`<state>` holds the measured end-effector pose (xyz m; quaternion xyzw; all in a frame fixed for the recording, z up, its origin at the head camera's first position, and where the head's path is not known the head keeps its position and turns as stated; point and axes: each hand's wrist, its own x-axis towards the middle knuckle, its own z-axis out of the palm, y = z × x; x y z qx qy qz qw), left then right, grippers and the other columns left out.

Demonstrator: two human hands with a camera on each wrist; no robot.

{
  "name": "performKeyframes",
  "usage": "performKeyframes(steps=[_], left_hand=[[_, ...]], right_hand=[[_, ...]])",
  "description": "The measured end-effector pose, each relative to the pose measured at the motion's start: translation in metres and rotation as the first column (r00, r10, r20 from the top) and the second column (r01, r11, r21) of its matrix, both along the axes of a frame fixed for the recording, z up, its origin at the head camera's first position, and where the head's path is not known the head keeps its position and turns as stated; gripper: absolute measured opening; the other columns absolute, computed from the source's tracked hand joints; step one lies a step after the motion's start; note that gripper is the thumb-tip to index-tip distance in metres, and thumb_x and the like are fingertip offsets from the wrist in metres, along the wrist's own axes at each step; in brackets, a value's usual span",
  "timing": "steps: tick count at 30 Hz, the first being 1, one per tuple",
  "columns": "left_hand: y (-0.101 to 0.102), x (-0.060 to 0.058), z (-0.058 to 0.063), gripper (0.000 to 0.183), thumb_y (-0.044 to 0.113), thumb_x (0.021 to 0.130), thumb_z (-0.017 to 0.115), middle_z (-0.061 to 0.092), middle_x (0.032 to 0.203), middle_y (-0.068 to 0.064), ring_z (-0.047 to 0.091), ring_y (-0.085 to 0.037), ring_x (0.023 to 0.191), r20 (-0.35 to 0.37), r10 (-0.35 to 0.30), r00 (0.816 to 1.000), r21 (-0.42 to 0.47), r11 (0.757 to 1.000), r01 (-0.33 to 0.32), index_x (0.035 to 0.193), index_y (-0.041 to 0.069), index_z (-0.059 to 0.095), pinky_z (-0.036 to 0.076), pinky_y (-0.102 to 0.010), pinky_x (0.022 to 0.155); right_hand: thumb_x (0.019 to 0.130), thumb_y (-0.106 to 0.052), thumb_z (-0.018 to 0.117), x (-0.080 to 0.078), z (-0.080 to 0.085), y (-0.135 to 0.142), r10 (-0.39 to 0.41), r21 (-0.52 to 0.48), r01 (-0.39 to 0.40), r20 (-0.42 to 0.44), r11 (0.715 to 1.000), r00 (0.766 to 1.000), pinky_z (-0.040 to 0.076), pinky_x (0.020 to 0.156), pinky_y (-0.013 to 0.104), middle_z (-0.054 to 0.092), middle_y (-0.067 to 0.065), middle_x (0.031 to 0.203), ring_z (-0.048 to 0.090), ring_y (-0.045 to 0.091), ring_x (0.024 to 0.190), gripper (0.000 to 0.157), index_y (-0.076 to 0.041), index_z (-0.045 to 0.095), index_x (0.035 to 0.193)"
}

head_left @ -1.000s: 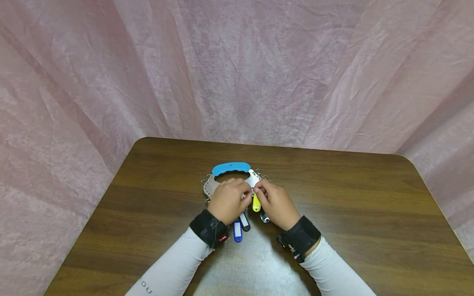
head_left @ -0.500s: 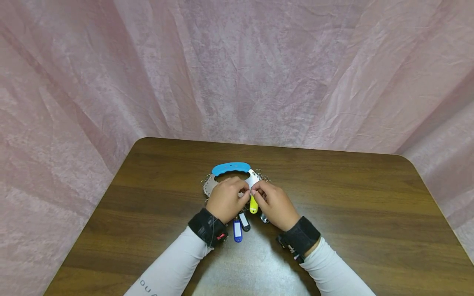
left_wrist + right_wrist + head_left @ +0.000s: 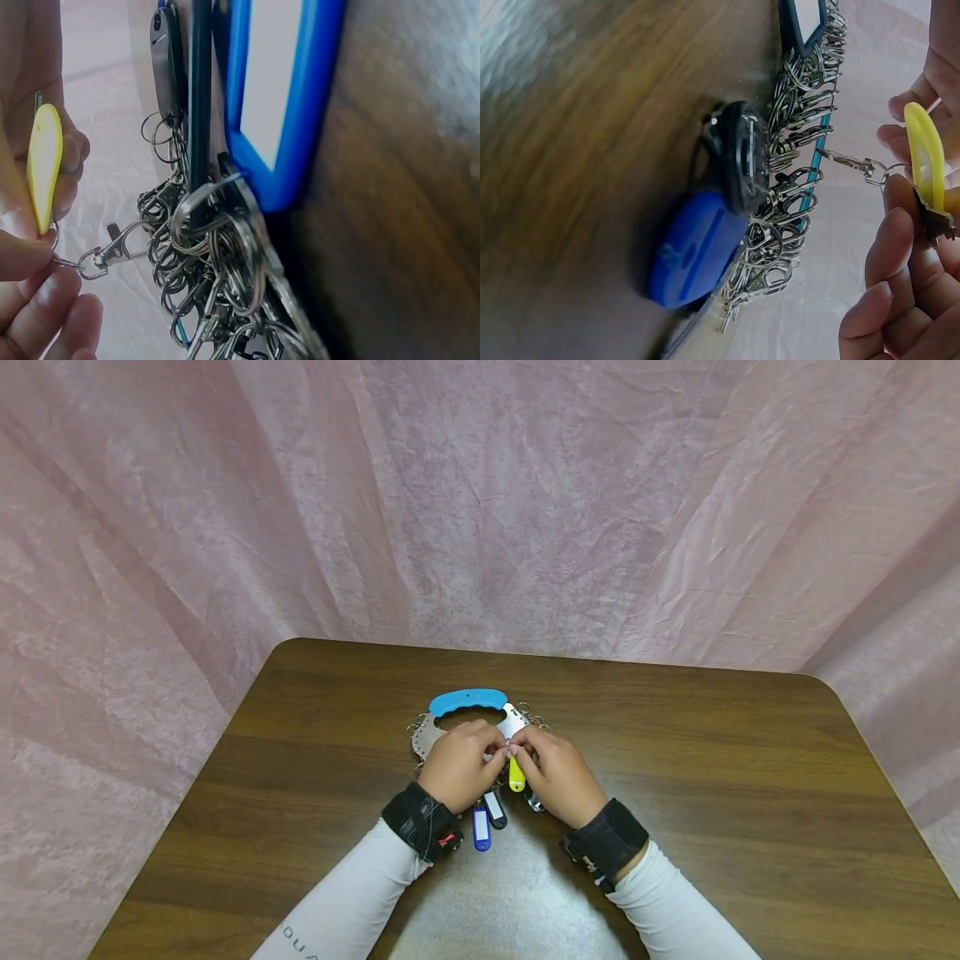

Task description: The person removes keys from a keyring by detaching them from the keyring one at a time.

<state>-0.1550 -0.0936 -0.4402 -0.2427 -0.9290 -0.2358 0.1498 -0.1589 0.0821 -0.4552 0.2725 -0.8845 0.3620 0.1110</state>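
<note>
A yellow key tag (image 3: 517, 774) is between my hands, over the lower right of a metal key holder plate (image 3: 423, 740) with a blue handle (image 3: 468, 699). My left hand (image 3: 461, 766) pinches a small ring beside the tag. That ring (image 3: 69, 262) links to a snap hook (image 3: 112, 245) pulled away from the plate. My right hand (image 3: 561, 774) pinches the tag, as the right wrist view shows, where a small dark piece (image 3: 934, 219) sticks out at the tag's end. Fingertips of both hands nearly meet and partly hide the ring.
A blue tag (image 3: 482, 829) and a black tag (image 3: 494, 810) lie below the plate on the wooden table (image 3: 712, 760). By my right hand is a shiny black object (image 3: 534, 802). Several hooks and rings (image 3: 802, 184) line the plate's edge. A pink curtain (image 3: 480, 510) hangs behind.
Both hands have shifted slightly left. The yellow tag moved a little left, then swung back slightly right. Both hands keep their pinch, and the key holder stays in place.
</note>
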Motion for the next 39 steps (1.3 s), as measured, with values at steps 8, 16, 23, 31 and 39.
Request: performKeyframes(steps=[8,16,23,31,39], left_hand=[[0.0009,0.0014,0.0006,0.004,0.018,0.085,0.068,0.055,0.080,0.010,0.050,-0.006,0.073,0.015,-0.026,1.000,0.001,1.000,0.026,0.087,0.015,0.067,0.044,-0.026,0.062],[0.0011,0.0012,0.0004,0.004,0.018,0.087,0.067,0.056,0.081,0.009,0.051,-0.006,0.075,0.009,-0.053,0.999,-0.019,0.998,0.053,0.089,0.015,0.068,0.044,-0.025,0.063],[0.0013,0.0012,0.0007,0.004,0.018,0.087,0.067,0.059,0.085,0.009,0.052,-0.006,0.078,0.029,-0.065,0.997,-0.015,0.998,0.066,0.091,0.016,0.068,0.045,-0.025,0.065],[0.0013,0.0013,-0.0003,0.004,0.021,0.088,0.066,0.055,0.081,0.010,0.050,-0.004,0.072,0.054,-0.023,0.998,0.004,1.000,0.023,0.088,0.017,0.067,0.044,-0.022,0.060],[0.0006,0.0002,-0.0014,0.005,0.021,0.088,0.065,0.056,0.083,0.010,0.051,-0.004,0.073,0.044,0.010,0.999,0.017,1.000,-0.011,0.089,0.017,0.067,0.045,-0.023,0.061]], right_hand=[[0.095,-0.017,0.058,-0.0011,-0.0018,0.0001,-0.024,0.008,0.024,-0.021,1.000,0.999,0.043,0.056,0.027,0.056,-0.009,0.077,0.050,0.006,0.064,0.006,-0.012,0.058,0.093],[0.095,-0.014,0.057,-0.0020,-0.0011,0.0011,-0.036,0.024,0.037,-0.043,0.999,0.998,0.043,0.059,0.029,0.057,-0.007,0.077,0.051,0.008,0.065,0.004,-0.011,0.059,0.093],[0.096,-0.016,0.057,-0.0020,-0.0004,0.0015,-0.046,0.017,0.046,-0.037,0.999,0.998,0.042,0.055,0.027,0.056,-0.008,0.076,0.049,0.007,0.062,0.007,-0.010,0.059,0.093],[0.095,-0.017,0.057,-0.0013,-0.0003,0.0016,-0.047,0.008,0.047,-0.019,0.999,0.999,0.041,0.053,0.026,0.053,-0.011,0.073,0.047,0.005,0.059,0.004,-0.013,0.060,0.094],[0.094,-0.018,0.058,-0.0013,0.0001,0.0006,-0.025,0.010,0.026,-0.043,1.000,0.999,0.041,0.055,0.027,0.053,-0.012,0.074,0.048,0.006,0.062,0.004,-0.016,0.060,0.093]])
